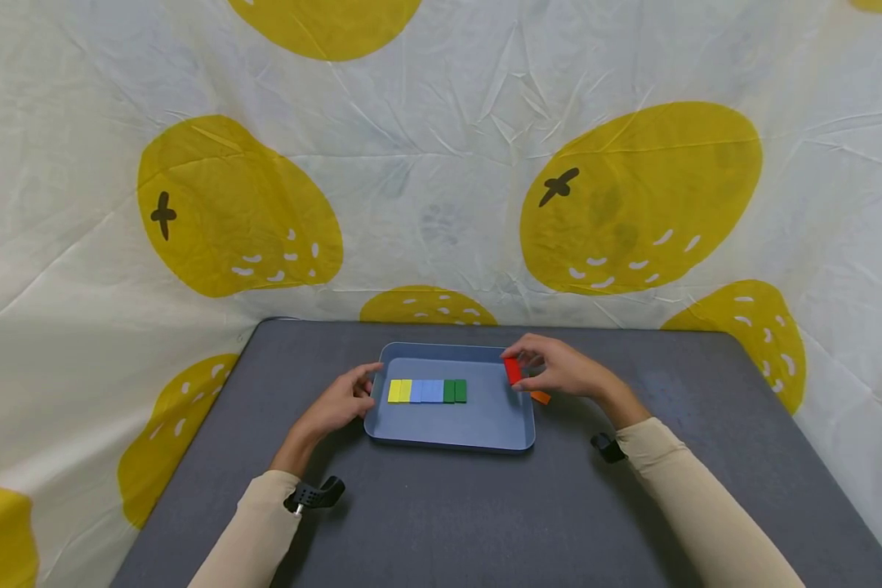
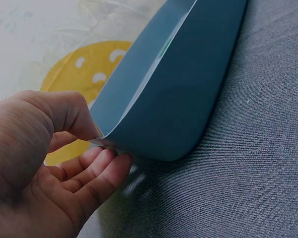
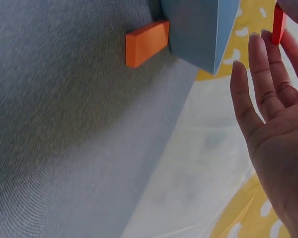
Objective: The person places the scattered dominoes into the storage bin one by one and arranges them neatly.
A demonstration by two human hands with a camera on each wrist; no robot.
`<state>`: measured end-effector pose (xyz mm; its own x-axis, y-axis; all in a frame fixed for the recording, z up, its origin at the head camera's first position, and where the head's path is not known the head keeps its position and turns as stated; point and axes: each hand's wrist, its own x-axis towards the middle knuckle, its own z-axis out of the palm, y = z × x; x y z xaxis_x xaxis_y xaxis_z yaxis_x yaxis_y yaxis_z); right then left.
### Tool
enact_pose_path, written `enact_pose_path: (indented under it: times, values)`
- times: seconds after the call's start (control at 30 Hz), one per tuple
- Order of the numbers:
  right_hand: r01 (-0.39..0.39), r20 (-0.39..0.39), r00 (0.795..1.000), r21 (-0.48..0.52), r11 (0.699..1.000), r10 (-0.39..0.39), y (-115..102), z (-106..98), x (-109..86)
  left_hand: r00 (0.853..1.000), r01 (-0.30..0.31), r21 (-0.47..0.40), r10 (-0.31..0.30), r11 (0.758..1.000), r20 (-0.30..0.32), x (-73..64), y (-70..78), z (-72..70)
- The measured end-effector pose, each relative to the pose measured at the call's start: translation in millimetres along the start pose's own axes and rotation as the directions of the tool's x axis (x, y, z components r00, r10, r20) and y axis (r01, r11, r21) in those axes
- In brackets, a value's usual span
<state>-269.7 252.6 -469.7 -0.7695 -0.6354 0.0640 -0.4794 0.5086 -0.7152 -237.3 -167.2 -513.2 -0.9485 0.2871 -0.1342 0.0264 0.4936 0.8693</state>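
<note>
A red block [image 1: 512, 371] is pinched between the thumb and fingers of my right hand [image 1: 562, 367], above the right side of a blue-grey tray [image 1: 448, 429]. In the right wrist view the same red block [image 3: 278, 24] shows edge-on at the fingertips. My left hand [image 1: 341, 400] grips the tray's left wall; the left wrist view has its thumb and fingers at the rim [image 2: 107, 136]. Inside the tray lies a straight row of flat blocks: yellow ones [image 1: 400, 391] at the left, blue ones [image 1: 427, 391] in the middle, green ones [image 1: 455, 391] at the right.
An orange block [image 3: 148, 43] lies on the dark grey table [image 1: 441, 514], close against the outside of the tray's right wall and partly hidden in the head view. Behind the table hangs a white cloth [image 1: 441, 204] printed with yellow fruit.
</note>
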Motion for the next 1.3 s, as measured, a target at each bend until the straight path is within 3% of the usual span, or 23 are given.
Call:
enact_pose_path:
  times: [0.43, 0.87, 1.13, 1.3]
  values:
    - [0.009, 0.086, 0.996, 0.027, 1.000, -0.011, -9.2, 17.2, 27.3, 1.000, -0.001, -0.002, 0.001, 1.000, 0.000, -0.6, -0.6, -0.4]
    - [-0.004, 0.123, 0.992, -0.067, 0.998, 0.012, -13.1, 30.5, 44.3, 1.000, -0.011, 0.000, 0.011, 1.000, 0.003, 0.9, -1.6, -0.7]
    - [-0.065, 0.138, 0.987, -0.112, 0.992, 0.080, -14.7, 40.1, 56.3, 1.000, -0.002, 0.001, 0.002, 1.000, 0.000, 1.8, -2.3, -1.3]
    - [-0.104, 0.134, 0.982, -0.203, 0.974, 0.133, -17.9, 45.5, 63.1, 1.000, 0.001, -0.002, -0.001, 1.000, 0.000, 2.3, -2.0, -1.3]
